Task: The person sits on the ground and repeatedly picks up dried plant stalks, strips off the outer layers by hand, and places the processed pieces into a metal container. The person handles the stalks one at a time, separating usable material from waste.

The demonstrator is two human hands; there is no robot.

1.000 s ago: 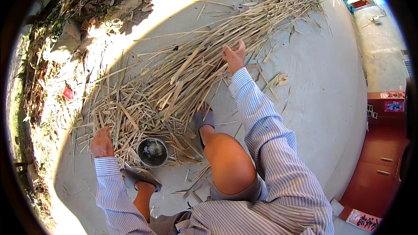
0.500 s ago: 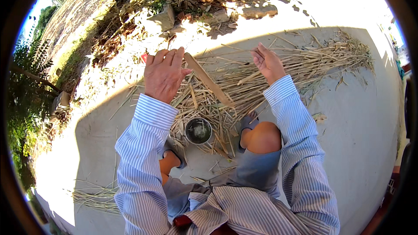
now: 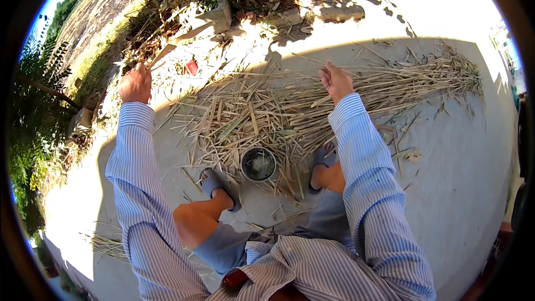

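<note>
Head view, logged from my remote seat, biggest first. Ground (image 3: 446, 159): grey, smooth, mostly in shade, sunlit along the far side. Bundle of long dry stalks (image 3: 409, 81): one, laid across the right, tips fanned at its right end. Heap of short pieces (image 3: 231, 122): one, loosely spread, running into the bundle's left end. Strip (image 3: 165, 51): one, pale, flat, raised at upper left. Left hand (image 3: 135, 83): arm outstretched, fingers clenched on the strip's near end. Right hand (image 3: 337, 82): above the bundle's left part, fingers curled in; a thin stalk (image 3: 305, 58) appears at the fingertips, and I cannot tell whether they pinch it. Sandals (image 3: 217, 184): one pair, grey, worn. Pot (image 3: 258, 164): round, dark inside, at the heap's near edge, between the feet. Packet (image 3: 191, 67): small, red, beyond the heap.
</note>
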